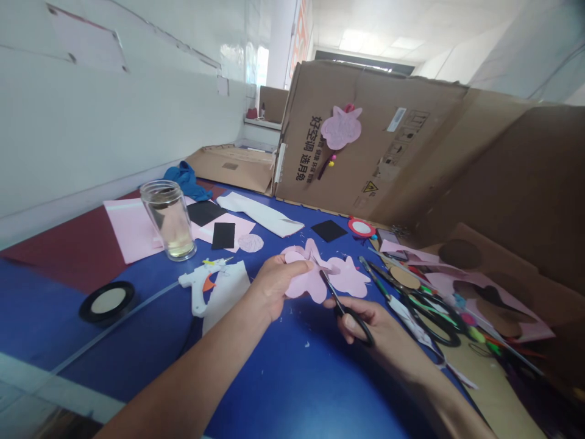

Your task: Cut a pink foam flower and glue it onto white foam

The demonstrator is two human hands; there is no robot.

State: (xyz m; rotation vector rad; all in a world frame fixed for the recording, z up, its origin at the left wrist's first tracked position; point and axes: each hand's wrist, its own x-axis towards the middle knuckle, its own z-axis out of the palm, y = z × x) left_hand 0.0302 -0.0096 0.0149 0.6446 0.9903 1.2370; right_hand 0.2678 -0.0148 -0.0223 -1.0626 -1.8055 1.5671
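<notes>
The left hand (269, 285) pinches a pink paper cutout (311, 285) between thumb and fingers. The right hand (364, 312) grips scissors (335, 295) by the handles, blades at the cutout. Just beyond the right hand lies another pink shape (351, 277). Left of the left hand rests a glue gun (197, 296); farther out, a glass jar (171, 222).

Glass jar (169, 222) of pale liquid (183, 249) stands on blue tabletop (283, 378), L side, pink sheets (125, 235) behind; nr it, wht glue gun (197, 292) w/ orange trigger (209, 282) overlaps a wht sheet (235, 286); blk-rimmed round item (108, 301) sits farther L; blue cloth (188, 182) lies crumpled at back; upright cardbd box (406, 174) w/ Chinese print (307, 149) bears a hanging pink ornament (340, 130) w/ beads (332, 163); in front of box, red-rimmed disc (361, 227) lies R of a blk square (329, 230)
</notes>
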